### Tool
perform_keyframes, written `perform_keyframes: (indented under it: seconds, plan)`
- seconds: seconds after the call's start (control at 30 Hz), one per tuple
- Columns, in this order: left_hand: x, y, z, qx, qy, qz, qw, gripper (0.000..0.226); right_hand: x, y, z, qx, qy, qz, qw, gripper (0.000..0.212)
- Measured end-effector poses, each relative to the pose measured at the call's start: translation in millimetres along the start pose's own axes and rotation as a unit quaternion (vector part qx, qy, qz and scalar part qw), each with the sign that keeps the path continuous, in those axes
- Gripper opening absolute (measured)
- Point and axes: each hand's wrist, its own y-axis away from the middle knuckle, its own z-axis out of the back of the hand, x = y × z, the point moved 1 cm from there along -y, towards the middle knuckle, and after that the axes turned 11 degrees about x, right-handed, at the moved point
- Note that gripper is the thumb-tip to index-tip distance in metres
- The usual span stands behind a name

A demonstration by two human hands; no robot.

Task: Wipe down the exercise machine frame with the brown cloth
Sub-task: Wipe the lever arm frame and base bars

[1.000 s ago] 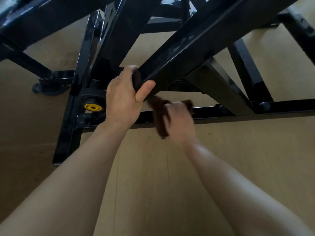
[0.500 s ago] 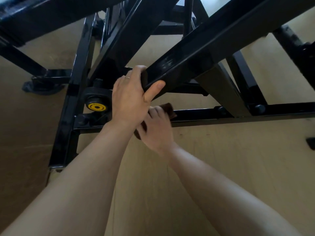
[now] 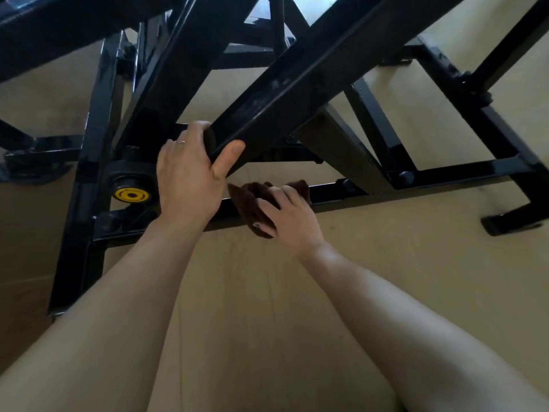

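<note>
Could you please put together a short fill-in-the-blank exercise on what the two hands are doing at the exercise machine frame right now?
1. The right hand presses the ____ cloth against the low horizontal bar.
2. The left hand grips the end of a slanted ____ beam.
3. Left of the left hand sits a round ____ disc.
4. A ____ is worn on a finger of the left hand.

Missing words: brown; black; yellow; ring
</note>
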Motion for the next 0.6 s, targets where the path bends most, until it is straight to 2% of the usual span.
perform_keyframes:
  seconds: [0.13,0.23,0.33,0.43,0.5,0.6]
  plan:
    - [-8,8,2,0.010,-0.046,0.053,0.997,0.086,-63,36,19,0.017,0.058,-0.052,0.997,0.040]
    - [-22,12,7,-0.041,-0.084,0.066,0.993,0.073,-75,49,41,0.062,0.089,-0.060,0.992,0.045]
    - [-51,9,18,-0.150,-0.116,-0.004,0.982,0.060,-75,57,59,0.083,0.088,-0.035,0.992,0.039]
    - [-95,7,20,-0.240,-0.166,-0.133,0.947,0.042,-96,80,81,0.111,0.109,0.013,0.988,0.037]
    - [-126,11,6,-0.208,-0.183,-0.222,0.935,0.035,-122,98,100,0.127,0.129,0.039,0.983,0.036]
    - [-167,21,-30,-0.075,-0.224,-0.320,0.918,0.044,-166,118,134,0.162,0.168,0.048,0.971,0.035]
